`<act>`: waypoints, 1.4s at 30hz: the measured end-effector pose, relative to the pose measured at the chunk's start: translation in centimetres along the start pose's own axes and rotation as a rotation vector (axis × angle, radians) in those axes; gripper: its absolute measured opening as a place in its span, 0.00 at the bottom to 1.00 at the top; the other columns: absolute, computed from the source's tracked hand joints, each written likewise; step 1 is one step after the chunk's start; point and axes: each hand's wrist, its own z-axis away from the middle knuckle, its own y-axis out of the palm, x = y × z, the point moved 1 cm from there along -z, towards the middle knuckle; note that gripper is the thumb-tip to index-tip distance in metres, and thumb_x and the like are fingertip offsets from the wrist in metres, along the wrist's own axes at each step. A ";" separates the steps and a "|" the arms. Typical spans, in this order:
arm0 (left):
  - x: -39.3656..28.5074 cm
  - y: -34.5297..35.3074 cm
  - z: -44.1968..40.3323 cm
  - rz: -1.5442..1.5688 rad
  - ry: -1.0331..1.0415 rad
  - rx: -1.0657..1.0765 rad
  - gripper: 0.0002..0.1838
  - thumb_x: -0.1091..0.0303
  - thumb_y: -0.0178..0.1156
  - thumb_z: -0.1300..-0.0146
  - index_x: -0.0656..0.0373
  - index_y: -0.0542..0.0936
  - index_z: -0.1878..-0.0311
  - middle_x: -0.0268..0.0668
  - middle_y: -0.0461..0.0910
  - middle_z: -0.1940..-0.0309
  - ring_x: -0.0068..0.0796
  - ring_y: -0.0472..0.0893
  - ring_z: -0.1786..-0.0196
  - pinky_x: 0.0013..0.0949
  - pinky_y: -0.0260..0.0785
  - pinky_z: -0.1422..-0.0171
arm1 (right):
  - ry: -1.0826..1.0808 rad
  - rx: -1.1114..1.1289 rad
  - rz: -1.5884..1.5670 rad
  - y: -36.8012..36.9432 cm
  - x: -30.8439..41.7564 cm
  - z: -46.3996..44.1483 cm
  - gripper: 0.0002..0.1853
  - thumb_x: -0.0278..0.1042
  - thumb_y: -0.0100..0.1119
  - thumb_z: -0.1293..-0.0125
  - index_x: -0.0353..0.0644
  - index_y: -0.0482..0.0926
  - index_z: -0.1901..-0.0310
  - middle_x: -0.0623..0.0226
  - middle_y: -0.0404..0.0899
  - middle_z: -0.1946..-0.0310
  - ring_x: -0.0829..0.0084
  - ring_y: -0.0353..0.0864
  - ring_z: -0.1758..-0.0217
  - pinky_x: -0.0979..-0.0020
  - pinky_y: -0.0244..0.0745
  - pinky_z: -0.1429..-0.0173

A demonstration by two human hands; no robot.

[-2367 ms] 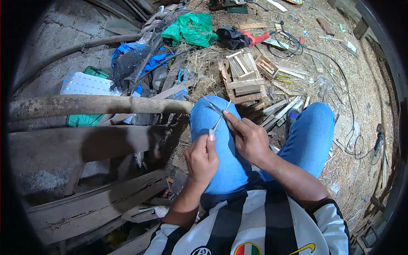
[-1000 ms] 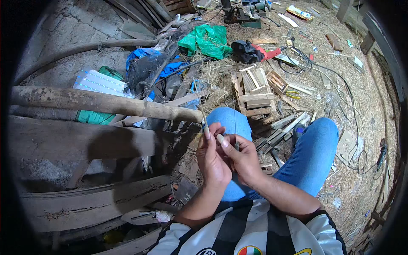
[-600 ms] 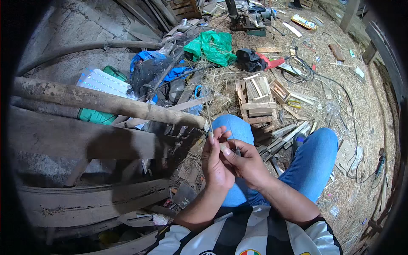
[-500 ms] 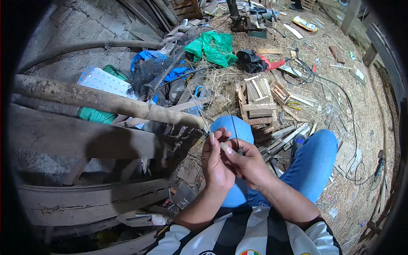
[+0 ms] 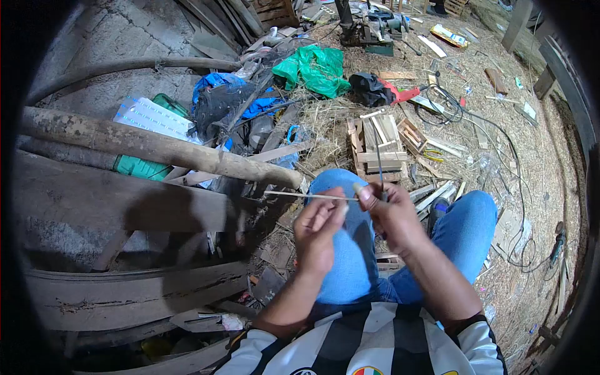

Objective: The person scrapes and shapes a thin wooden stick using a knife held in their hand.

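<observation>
Above my raised knee (image 5: 340,250), a thin pale stick (image 5: 290,194) lies nearly level across both hands. My left hand (image 5: 317,234) pinches it near its middle, palm turned partly up. My right hand (image 5: 390,215) holds the stick's right end at thumb and fingers. The same hand also grips a knife (image 5: 380,164), whose narrow dark blade points up and away from me. Most of the knife's handle is hidden in the fingers.
A wooden pole (image 5: 156,149) and planks (image 5: 137,297) lie at the left. Ahead are small wooden crates (image 5: 380,144), a green plastic bag (image 5: 312,70) and a red tool (image 5: 403,95) with a black cable. Wood scraps and straw cover the floor.
The stick has swung from pointing up and away to lying nearly level, pointing left. My right hand has moved right with the knife, apart from my left hand, which has turned.
</observation>
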 end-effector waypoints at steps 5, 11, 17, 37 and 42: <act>-2.9 -3.8 -0.8 0.128 0.157 0.107 0.30 0.51 0.60 0.24 0.69 0.75 0.35 0.45 0.84 0.53 0.34 0.83 0.56 0.39 0.77 0.52 | -0.126 0.030 0.350 -4.3 1.1 -3.3 0.15 0.40 0.69 0.28 0.34 0.85 0.66 0.72 0.78 0.77 0.81 0.72 0.74 0.70 0.66 0.69; -5.2 -4.8 -0.4 -0.509 -0.328 0.124 0.15 0.64 0.63 0.24 0.70 0.87 0.59 0.37 0.82 0.76 0.23 0.76 0.78 0.26 0.68 0.73 | -0.171 0.178 0.735 -5.1 3.2 -5.6 0.15 0.39 0.70 0.32 0.31 0.84 0.63 0.59 0.82 0.75 0.70 0.81 0.71 0.62 0.73 0.63; -4.2 -4.8 0.1 -0.414 -0.599 0.242 0.13 0.65 0.64 0.25 0.67 0.87 0.57 0.29 0.77 0.79 0.14 0.72 0.81 0.21 0.61 0.77 | -0.478 0.211 0.947 -4.6 3.7 -8.0 0.17 0.42 0.68 0.33 0.33 0.84 0.62 0.46 0.84 0.69 0.47 0.85 0.63 0.53 0.76 0.56; -1.3 -2.7 0.0 -0.078 -0.625 0.143 0.10 0.65 0.61 0.23 0.63 0.80 0.50 0.40 0.83 0.70 0.24 0.80 0.79 0.27 0.75 0.75 | -0.928 0.197 1.408 -2.4 1.1 -3.1 0.14 0.42 0.68 0.44 0.41 0.78 0.65 0.60 0.82 0.71 0.54 0.85 0.67 0.55 0.81 0.64; -0.8 -2.5 0.3 -0.082 -0.663 0.176 0.10 0.66 0.61 0.23 0.63 0.79 0.47 0.42 0.83 0.72 0.29 0.82 0.79 0.29 0.75 0.77 | -0.797 0.166 1.508 -1.8 0.9 -3.1 0.13 0.44 0.66 0.43 0.42 0.80 0.69 0.59 0.83 0.72 0.55 0.87 0.69 0.54 0.83 0.67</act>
